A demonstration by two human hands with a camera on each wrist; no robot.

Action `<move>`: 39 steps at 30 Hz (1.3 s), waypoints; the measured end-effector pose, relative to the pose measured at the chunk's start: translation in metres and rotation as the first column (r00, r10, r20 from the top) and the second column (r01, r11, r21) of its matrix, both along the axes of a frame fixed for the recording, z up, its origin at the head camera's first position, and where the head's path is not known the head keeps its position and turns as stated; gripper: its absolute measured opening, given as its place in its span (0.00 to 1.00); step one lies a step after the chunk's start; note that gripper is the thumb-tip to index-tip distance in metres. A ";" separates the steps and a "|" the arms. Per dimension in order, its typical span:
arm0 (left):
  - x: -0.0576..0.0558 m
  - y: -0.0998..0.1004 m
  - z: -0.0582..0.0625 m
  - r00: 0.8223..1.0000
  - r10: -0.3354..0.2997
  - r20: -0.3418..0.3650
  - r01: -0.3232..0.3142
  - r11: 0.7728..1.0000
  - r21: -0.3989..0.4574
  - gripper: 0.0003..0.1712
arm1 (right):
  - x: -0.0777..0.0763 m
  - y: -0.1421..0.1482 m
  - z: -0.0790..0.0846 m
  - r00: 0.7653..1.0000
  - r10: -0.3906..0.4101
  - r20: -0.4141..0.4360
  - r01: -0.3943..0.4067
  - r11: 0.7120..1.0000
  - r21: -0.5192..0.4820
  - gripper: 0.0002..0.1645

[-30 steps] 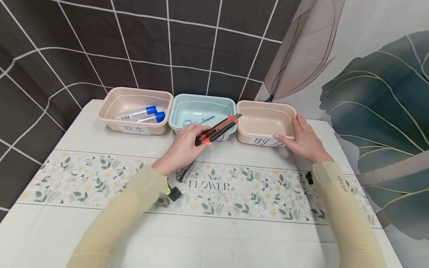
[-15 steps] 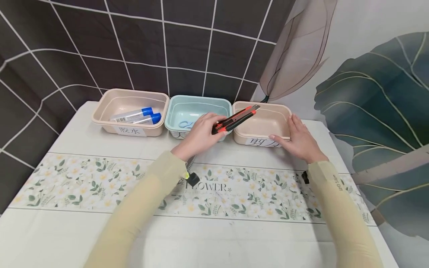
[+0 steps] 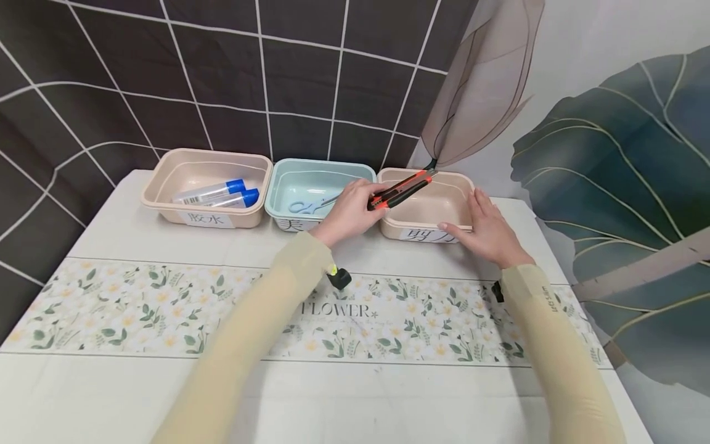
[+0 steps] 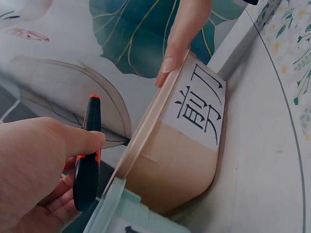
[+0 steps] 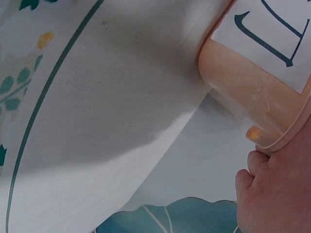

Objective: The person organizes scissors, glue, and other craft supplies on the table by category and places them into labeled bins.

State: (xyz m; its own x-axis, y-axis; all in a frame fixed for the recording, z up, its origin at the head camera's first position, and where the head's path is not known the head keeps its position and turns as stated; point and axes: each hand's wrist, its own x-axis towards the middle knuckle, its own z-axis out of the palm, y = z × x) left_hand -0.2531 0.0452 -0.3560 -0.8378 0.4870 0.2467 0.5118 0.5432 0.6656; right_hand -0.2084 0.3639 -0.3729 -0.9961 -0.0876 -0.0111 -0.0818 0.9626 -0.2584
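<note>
While its body is black, the utility knife [image 3: 403, 190] bears orange-red trim

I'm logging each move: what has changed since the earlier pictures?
The left hand, gripping the utility knife, moved right, toward the right-hand pink bin. The right hand stayed against that bin; the blue-capped tubes stayed put.

Two hands: left hand [image 3: 349, 211], right hand [image 3: 490, 229]. One cutter [image 3: 400, 192], in the left fingers. Three bins: right bin [image 3: 438, 209], touching the right fingers; blue bin [image 3: 310, 177], by the left fingers; left bin [image 3: 205, 166], well apart. Left of the left fingers, two tubes [image 3: 211, 192] and one pair of scissors [image 3: 315, 206]. Three labels [image 3: 206, 219].
</note>
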 end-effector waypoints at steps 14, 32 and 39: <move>-0.024 0.038 0.004 0.998 -0.030 0.063 0.027 0.999 0.047 0.26 | 0.002 -0.003 0.003 1.000 -0.008 0.011 0.008 1.000 0.013 0.69; -0.036 0.069 -0.002 0.997 -0.071 -0.025 0.063 0.970 -0.235 0.21 | 0.001 -0.005 0.002 1.000 -0.010 -0.008 0.010 1.000 0.016 0.68; -0.034 0.072 -0.004 0.996 -0.062 -0.067 0.039 0.953 -0.299 0.42 | 0.001 -0.003 0.000 1.000 -0.003 -0.013 0.003 1.000 0.008 0.68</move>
